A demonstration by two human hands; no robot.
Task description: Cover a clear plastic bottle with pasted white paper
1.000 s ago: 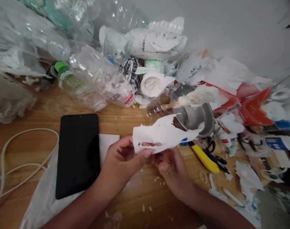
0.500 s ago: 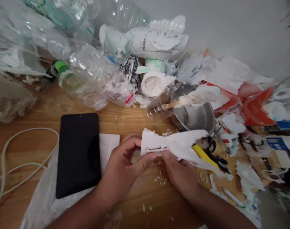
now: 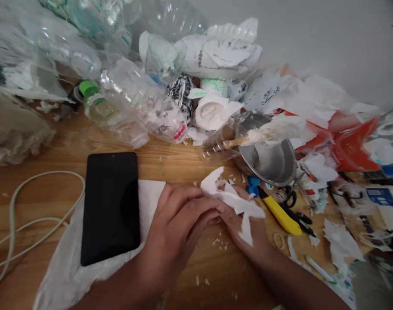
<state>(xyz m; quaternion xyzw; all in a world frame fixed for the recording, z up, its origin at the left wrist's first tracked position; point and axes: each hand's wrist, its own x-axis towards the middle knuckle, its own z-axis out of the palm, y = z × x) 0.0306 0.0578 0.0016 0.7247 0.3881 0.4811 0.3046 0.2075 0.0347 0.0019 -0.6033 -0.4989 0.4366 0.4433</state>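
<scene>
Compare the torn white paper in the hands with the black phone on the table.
The torn paper is white, ragged and crumpled; the phone is black, smooth and a neat rectangle. The paper is pinched between the left hand and the right hand; the phone lies untouched, left of the left hand, partly on a white sheet. Both sit low over the wooden table.

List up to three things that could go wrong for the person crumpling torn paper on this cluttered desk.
1. The torn white paper pinched by the left hand and right hand may shed more scraps.
2. The yellow utility knife lies close beside the right hand; a nick seems possible.
3. The bottle pile could slide onto the black phone.
</scene>
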